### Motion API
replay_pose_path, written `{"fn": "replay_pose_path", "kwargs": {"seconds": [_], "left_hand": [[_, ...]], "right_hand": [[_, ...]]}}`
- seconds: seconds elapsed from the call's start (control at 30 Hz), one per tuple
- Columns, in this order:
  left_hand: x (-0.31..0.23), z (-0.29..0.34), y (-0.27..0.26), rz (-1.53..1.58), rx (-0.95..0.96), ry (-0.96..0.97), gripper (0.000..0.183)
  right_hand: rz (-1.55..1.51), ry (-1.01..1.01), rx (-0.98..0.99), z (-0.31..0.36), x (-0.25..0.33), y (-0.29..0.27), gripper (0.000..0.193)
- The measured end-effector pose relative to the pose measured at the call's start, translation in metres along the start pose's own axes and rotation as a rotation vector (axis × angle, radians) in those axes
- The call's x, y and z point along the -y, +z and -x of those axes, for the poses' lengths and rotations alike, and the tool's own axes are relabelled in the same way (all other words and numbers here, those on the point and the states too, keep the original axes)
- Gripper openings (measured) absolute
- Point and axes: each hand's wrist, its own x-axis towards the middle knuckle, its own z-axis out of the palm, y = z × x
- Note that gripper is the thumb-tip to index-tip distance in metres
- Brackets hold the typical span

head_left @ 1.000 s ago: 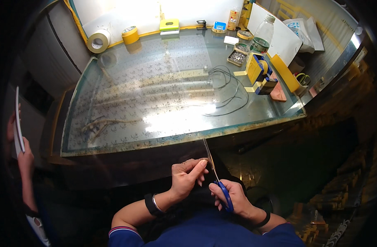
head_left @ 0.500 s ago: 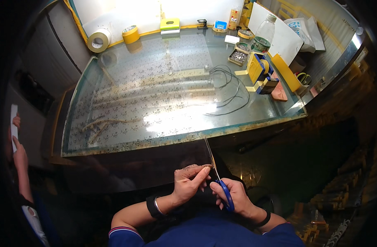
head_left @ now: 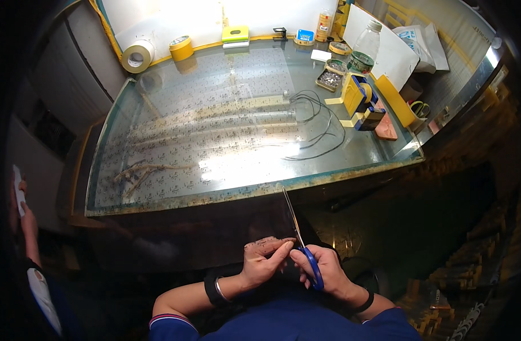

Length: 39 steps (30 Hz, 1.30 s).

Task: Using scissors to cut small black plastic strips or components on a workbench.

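My right hand [head_left: 324,267] is closed round the blue handles of a pair of scissors [head_left: 314,262]. The long metal blades point away from me, their tip near the glass table's front edge. Beside them, my left hand [head_left: 263,258] is closed in a pinch on a clear printed film [head_left: 215,122]. Small black marks of the film show over its fingers. The film spreads across the glass tabletop; where it hangs below the front edge it is hard to make out. My left fingertips are close to the blades, left of the handles.
On the glass table [head_left: 380,150] stand tape rolls [head_left: 181,48], a tape dispenser [head_left: 360,99], a clear bottle [head_left: 365,48], a tin of small metal pieces [head_left: 328,79] and a looped dark cord [head_left: 328,133]. At far left another person's hand [head_left: 27,213] holds a white strip.
My left hand has shifted slightly down toward me, beside the scissors. The scissors have barely moved. The other person's hands and white strip have moved lower.
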Motion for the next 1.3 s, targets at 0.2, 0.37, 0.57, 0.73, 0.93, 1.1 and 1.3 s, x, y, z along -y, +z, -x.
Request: {"fn": "replay_pose_path", "kwargs": {"seconds": [0.2, 0.37, 0.57, 0.73, 0.93, 1.1, 1.3], "left_hand": [[0.009, 0.006, -0.001, 0.006, 0.020, -0.002, 0.014], [0.008, 0.010, -0.001, -0.030, 0.065, 0.039, 0.015], [0.011, 0.013, -0.003, -0.107, 0.086, 0.072, 0.014], [0.014, 0.016, -0.004, -0.126, 0.106, 0.088, 0.013], [0.014, 0.018, -0.004, -0.122, 0.109, 0.084, 0.013], [0.011, 0.020, -0.005, -0.128, 0.126, 0.087, 0.010], [0.011, 0.025, -0.003, -0.083, 0.148, 0.005, 0.012]], "right_hand": [[-0.001, 0.009, 0.006, 0.001, 0.000, 0.002, 0.029], [-0.076, -0.046, -0.003, -0.003, -0.001, 0.003, 0.030], [-0.033, 0.015, -0.021, -0.001, 0.003, 0.002, 0.037], [-0.065, -0.002, -0.009, -0.004, 0.008, 0.004, 0.029], [-0.060, -0.022, 0.009, -0.007, 0.010, 0.003, 0.029], [-0.012, 0.026, -0.010, -0.005, 0.015, 0.006, 0.029], [-0.085, -0.025, -0.021, -0.011, 0.009, 0.005, 0.040]]}}
